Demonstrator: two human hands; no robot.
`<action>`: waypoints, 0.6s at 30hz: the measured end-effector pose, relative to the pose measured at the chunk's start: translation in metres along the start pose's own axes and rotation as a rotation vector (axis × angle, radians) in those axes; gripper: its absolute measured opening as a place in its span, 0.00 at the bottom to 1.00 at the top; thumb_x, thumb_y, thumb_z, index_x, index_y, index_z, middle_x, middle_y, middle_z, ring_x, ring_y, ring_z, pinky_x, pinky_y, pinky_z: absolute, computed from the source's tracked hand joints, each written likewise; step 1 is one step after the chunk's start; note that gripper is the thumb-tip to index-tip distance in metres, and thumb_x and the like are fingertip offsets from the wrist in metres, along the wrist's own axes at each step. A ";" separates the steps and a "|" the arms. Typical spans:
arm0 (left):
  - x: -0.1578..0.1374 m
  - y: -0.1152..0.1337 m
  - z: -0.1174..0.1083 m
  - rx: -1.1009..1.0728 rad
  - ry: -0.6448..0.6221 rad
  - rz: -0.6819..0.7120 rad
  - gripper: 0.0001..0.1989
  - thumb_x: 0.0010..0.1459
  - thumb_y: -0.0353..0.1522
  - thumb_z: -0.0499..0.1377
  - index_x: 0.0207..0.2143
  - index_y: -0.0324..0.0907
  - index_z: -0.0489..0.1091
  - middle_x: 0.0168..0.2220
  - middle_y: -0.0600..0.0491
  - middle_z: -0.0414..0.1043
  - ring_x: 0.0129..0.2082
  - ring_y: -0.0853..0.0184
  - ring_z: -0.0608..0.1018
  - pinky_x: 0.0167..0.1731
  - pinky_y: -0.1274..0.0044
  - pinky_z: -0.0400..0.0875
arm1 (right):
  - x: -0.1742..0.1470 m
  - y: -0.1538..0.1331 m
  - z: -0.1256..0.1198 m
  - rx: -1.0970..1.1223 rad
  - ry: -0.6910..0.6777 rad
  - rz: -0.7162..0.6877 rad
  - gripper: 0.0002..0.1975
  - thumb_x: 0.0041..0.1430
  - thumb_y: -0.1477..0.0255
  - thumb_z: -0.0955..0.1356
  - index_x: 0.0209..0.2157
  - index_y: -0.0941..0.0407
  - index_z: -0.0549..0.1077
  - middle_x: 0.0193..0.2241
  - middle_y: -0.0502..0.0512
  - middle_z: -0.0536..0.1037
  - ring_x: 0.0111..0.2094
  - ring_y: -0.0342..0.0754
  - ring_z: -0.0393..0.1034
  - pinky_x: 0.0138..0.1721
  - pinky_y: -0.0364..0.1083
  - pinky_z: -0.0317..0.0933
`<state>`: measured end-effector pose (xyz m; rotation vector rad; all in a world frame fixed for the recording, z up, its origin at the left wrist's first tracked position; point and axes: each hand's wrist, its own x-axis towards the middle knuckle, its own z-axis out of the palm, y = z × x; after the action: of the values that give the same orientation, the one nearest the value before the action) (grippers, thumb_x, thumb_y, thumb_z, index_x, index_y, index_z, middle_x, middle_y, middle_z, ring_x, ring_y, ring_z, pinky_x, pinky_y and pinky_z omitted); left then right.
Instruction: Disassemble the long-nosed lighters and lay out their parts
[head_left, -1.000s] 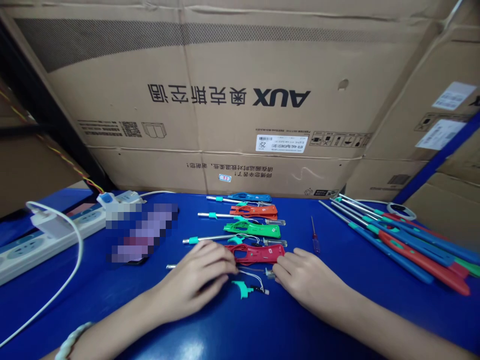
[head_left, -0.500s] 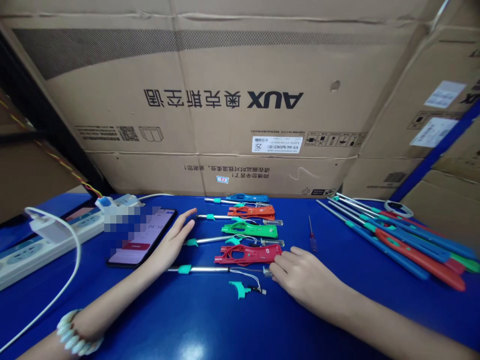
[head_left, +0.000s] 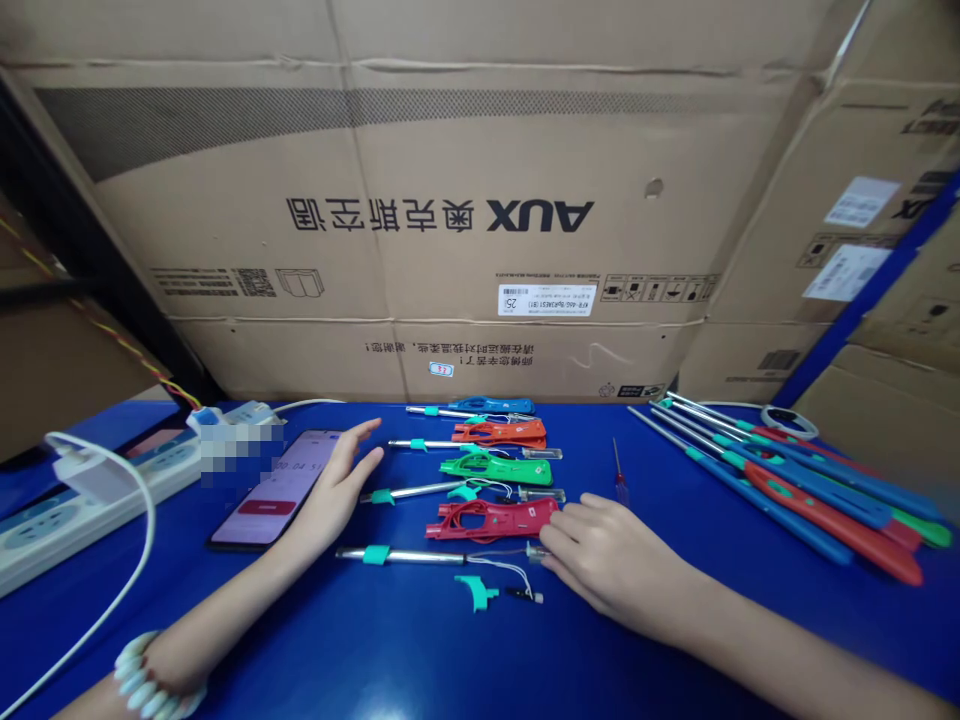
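My left hand (head_left: 346, 478) hovers or rests at the right edge of a phone (head_left: 262, 498), fingers apart and holding nothing. My right hand (head_left: 609, 548) has its fingers curled over one end of a small clear lighter tank (head_left: 535, 551), mostly hidden under them. Its fingertips meet the right end of a red lighter handle shell (head_left: 495, 519). A metal lighter tube (head_left: 420, 557) with a teal collar lies in front of that shell, thin wires running toward the hand. Closer to me are a teal trigger (head_left: 478, 592) and a small black igniter part (head_left: 523, 595).
Beyond lie opened lighters with green (head_left: 499, 468), orange (head_left: 502, 433) and blue (head_left: 495, 406) shells. A screwdriver (head_left: 620, 480) lies right of them. Several whole lighters (head_left: 817, 490) are piled at right. A power strip (head_left: 97, 500) stands left; a cardboard box (head_left: 420, 150) backs the table.
My left hand has drawn slightly left, baring the metal tube's left end. The teal trigger now lies a little apart from the black part. My right hand stays at the tank; the view has tilted up.
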<state>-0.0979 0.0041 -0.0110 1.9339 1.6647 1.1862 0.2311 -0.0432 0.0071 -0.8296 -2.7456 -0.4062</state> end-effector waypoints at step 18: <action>0.025 -0.057 -0.083 0.833 -0.188 -0.045 0.42 0.43 0.36 0.63 0.61 0.43 0.52 0.60 0.43 0.45 0.58 0.46 0.59 0.54 0.63 0.58 | 0.002 0.009 -0.009 -0.013 0.050 0.026 0.09 0.64 0.73 0.60 0.30 0.57 0.68 0.25 0.52 0.74 0.26 0.47 0.65 0.32 0.46 0.49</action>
<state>-0.1985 0.0202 0.0077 2.3188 2.2885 0.2532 0.2361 -0.0383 0.0173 -0.8457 -2.6864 -0.4341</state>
